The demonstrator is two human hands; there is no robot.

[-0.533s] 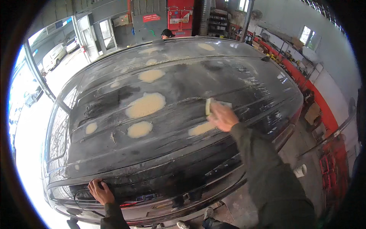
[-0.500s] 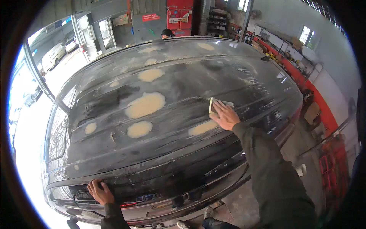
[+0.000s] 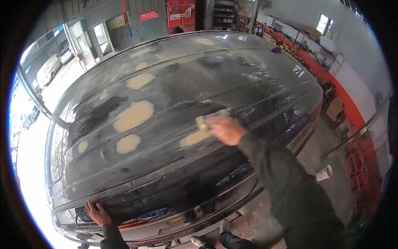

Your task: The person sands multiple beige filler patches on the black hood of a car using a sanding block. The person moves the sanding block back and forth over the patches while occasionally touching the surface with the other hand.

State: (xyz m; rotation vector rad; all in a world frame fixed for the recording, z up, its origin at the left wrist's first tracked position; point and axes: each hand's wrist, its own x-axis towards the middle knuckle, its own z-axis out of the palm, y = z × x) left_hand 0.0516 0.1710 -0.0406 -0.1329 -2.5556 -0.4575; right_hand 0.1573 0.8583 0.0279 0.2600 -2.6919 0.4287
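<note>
A dark car roof (image 3: pixel 195 79), dull and dusty, carries several beige filler patches (image 3: pixel 133 116). My right hand (image 3: pixel 224 128), blurred by motion, holds a flat pad with a pale yellowish edge and grey sheet (image 3: pixel 202 122) against the roof, just above the long patch (image 3: pixel 192 138) at the right. My left hand (image 3: pixel 97 213) rests on the roof's near edge at lower left, fingers apart and slightly bent, holding nothing.
A red-banded wall with a cluttered shelf (image 3: pixel 290 41) runs along the right, near a white bucket (image 3: pixel 323 173) on the floor. A person's head (image 3: pixel 177 30) shows behind the roof. A red cabinet (image 3: pixel 180 14) stands behind, with parked vehicles (image 3: pixel 49 69) outside.
The view has shifted, so the roof sits higher and further left. My right hand has moved with the pad leftward and down along the roof, closer to the long patch.
</note>
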